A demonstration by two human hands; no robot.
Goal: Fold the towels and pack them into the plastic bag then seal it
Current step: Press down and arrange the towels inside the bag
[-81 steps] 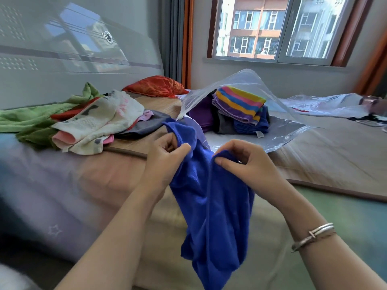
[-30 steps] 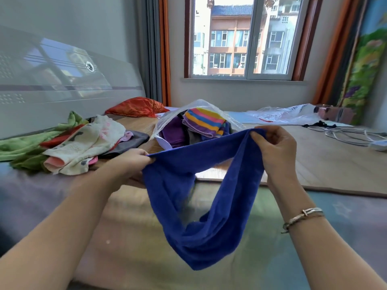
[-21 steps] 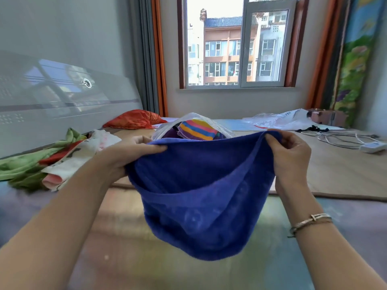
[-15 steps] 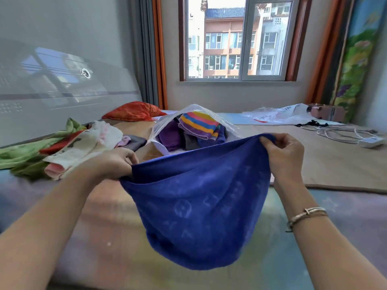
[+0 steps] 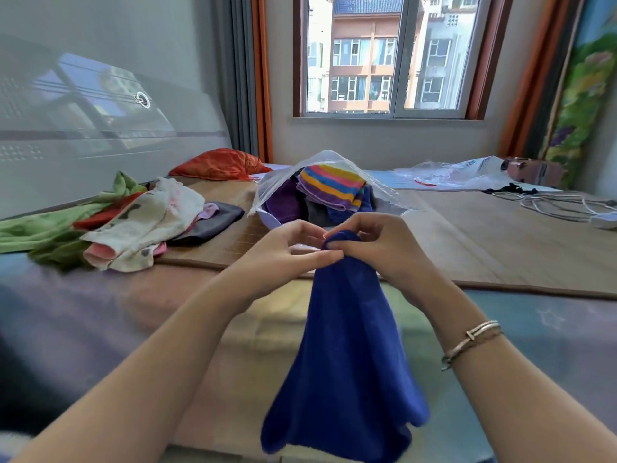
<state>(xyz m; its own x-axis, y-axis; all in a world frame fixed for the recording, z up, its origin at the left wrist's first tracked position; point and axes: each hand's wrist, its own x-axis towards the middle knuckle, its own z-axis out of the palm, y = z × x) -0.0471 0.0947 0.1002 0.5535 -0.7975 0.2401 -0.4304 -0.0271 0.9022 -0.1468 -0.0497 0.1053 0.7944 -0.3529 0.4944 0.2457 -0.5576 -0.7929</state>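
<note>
We see the blue towel [image 5: 344, 345] hanging straight down in front of us, over the near edge of the bed [image 5: 100, 312]. Its long side runs up and down. The top is bunched up at our hands and the bottom spreads out wide.

Half a second ago the towel was stretched out wide between two hands that were far apart. Now the two top corners are brought together, so the towel is folded in half and hangs like a long strip.

Our hands meet at the top of the towel. The right hand [image 5: 384, 248] curls around the bunched top and grips it. The left hand [image 5: 287, 252] reaches in from the left, and its thumb and fingers pinch the same top edge. Both arms stretch forward, and a bracelet [image 5: 470, 342] sits on the right wrist.

Just behind our hands lies the open plastic bag [image 5: 283, 182] with folded towels inside, and a striped towel [image 5: 330, 185] is on top. To the left is a pile of loose towels [image 5: 133, 222] on the mat [image 5: 484, 242].
</note>
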